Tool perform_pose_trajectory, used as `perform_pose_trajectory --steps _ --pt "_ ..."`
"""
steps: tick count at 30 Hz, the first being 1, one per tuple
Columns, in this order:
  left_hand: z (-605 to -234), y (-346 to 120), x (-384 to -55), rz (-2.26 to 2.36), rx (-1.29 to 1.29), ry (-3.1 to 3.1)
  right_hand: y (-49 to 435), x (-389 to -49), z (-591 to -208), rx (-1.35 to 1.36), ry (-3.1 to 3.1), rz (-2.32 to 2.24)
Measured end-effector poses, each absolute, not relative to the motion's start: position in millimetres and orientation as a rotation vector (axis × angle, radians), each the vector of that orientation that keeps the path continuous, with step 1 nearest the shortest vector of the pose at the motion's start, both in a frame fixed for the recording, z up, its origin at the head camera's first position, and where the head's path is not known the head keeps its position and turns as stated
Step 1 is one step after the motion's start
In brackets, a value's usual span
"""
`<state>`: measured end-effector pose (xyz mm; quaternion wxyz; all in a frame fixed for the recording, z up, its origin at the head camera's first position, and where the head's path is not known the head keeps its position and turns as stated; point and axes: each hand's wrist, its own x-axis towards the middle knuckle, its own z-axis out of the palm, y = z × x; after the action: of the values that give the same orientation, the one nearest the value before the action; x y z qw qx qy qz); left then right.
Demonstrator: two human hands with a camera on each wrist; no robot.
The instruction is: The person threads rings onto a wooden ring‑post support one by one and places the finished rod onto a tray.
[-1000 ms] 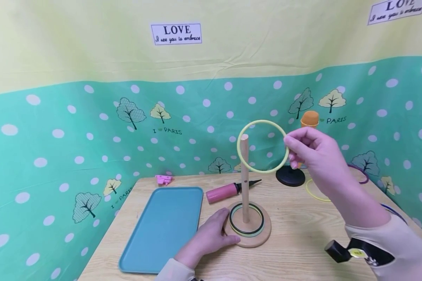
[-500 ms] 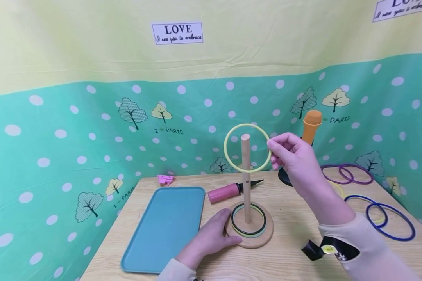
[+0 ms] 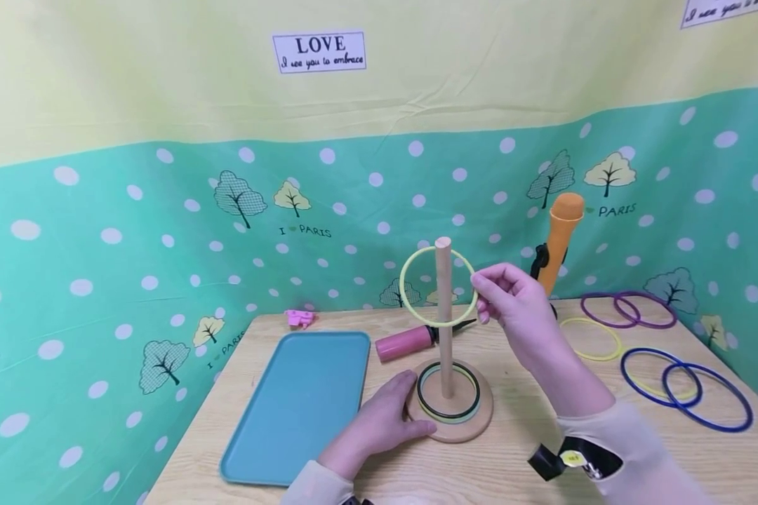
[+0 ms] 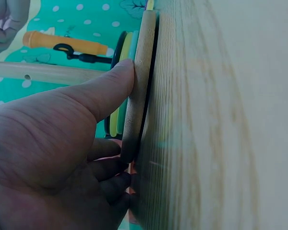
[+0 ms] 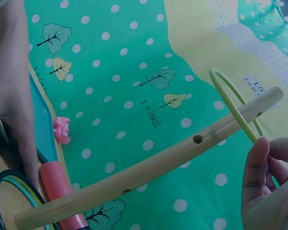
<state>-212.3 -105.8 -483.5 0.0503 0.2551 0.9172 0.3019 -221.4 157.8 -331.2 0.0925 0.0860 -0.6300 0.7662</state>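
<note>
My right hand [image 3: 521,308] pinches a thin yellow ring [image 3: 402,284] between thumb and fingers at its right side. The ring is tilted and encircles the upper part of a wooden post [image 3: 445,294], as the right wrist view also shows. My left hand [image 3: 382,417] holds the left edge of the stand's round base [image 3: 480,419], its thumb [image 4: 120,79] on the rim and fingers curled along the side. Stacked on the base around the post lie a black ring [image 4: 117,50], a yellow one [image 4: 114,125] and a teal one [image 4: 122,117].
A teal tray [image 3: 297,407] lies left of the stand. Behind it are a pink pump [image 3: 404,344] and a small pink toy [image 3: 300,319]. An orange microphone [image 3: 562,238] stands back right. Purple rings [image 3: 596,325], yellow rings [image 3: 620,344] and blue rings [image 3: 745,403] lie at right.
My right hand has carried the yellow ring left and down, from beside the post's top to around its upper part. My left hand stays on the base.
</note>
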Motion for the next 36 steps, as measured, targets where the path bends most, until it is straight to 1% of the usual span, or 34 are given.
perform_pose_trajectory --steps 24,36 --pt "-483 -105 -215 0.901 0.755 2.795 169 -226 -385 0.128 -2.091 2.218" --pt "-484 -105 -214 0.901 0.763 2.791 178 -223 -406 0.135 -2.138 2.240"
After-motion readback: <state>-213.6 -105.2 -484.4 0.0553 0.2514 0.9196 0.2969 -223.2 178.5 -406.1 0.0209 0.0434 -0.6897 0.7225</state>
